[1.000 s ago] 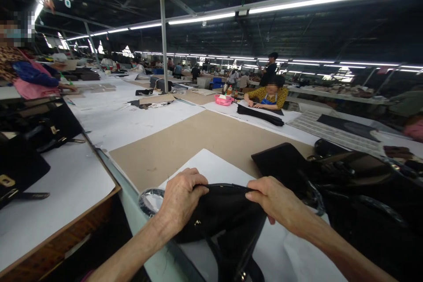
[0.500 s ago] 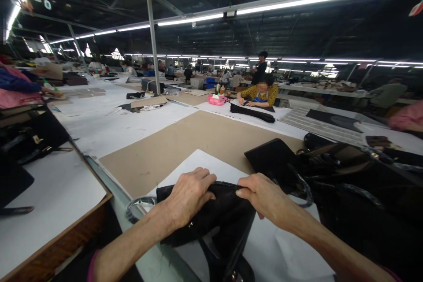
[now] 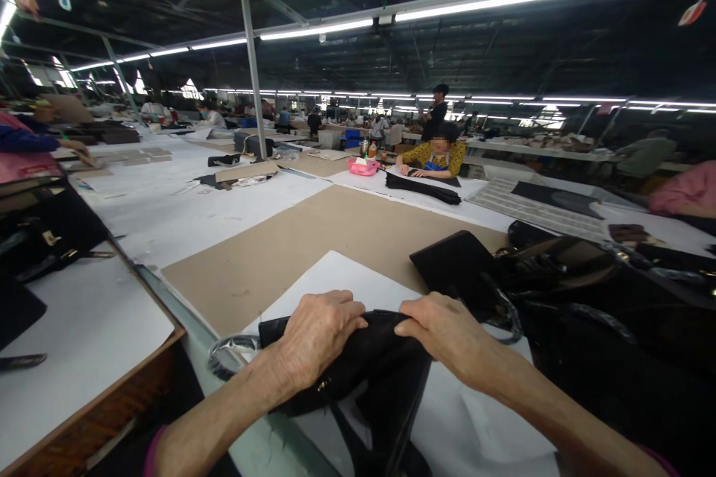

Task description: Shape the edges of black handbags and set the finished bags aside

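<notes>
A black handbag [image 3: 385,365] lies in front of me at the table's near edge, over a white sheet [image 3: 330,276]. My left hand [image 3: 324,328] grips its upper edge, thumb and fingers closed on the black material. A short way to the right, my right hand [image 3: 441,332] pinches the same edge between thumb and fingers. Between the two hands the edge bows slightly upward. A plastic-wrapped handle [image 3: 224,358] loops out on the bag's left side. Small gold-coloured hardware [image 3: 323,385] shows below my left hand. The bag's underside is hidden.
More black bags [image 3: 604,305] are heaped at the right, with a black flap [image 3: 456,261] beside them. Brown board [image 3: 335,223] covers the table ahead. Other bags [image 3: 50,231] sit on a left-hand board. Across the table, a co-worker [image 3: 433,156] sits near a pink basket [image 3: 363,166].
My view has shifted slightly to the right. Both hands keep hold of the bag's edge, and the fingers have moved only a little along it.
</notes>
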`<state>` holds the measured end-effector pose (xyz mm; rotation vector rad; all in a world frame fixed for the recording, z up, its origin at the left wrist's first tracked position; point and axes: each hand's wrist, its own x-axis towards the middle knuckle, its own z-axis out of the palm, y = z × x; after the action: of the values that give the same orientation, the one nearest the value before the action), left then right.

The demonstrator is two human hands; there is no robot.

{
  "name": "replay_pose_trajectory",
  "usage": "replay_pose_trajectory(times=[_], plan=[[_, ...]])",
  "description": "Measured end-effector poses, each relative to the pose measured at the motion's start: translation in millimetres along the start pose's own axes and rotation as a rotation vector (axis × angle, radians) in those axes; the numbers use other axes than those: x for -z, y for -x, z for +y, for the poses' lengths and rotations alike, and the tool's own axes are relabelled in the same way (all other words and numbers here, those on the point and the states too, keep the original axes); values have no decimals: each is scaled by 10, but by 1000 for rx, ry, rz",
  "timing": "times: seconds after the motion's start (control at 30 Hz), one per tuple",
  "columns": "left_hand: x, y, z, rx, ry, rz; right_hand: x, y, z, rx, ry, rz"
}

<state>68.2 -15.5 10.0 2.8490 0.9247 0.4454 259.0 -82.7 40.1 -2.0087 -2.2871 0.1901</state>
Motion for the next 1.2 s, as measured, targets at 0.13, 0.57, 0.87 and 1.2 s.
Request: replay_pose_trajectory(times=[0.13, 0.57, 0.87, 1.2], plan=[[-1, 5, 57, 57, -22, 12, 59, -32, -117, -1, 124, 68], [257, -72, 36, 209, 176, -99, 3, -213, -165, 153, 94, 109], [281, -153, 24, 108, -21, -199, -50, -400, -235, 259, 203, 99], [328, 70, -148, 263, 111, -170, -134, -544, -233, 310, 250, 98]])
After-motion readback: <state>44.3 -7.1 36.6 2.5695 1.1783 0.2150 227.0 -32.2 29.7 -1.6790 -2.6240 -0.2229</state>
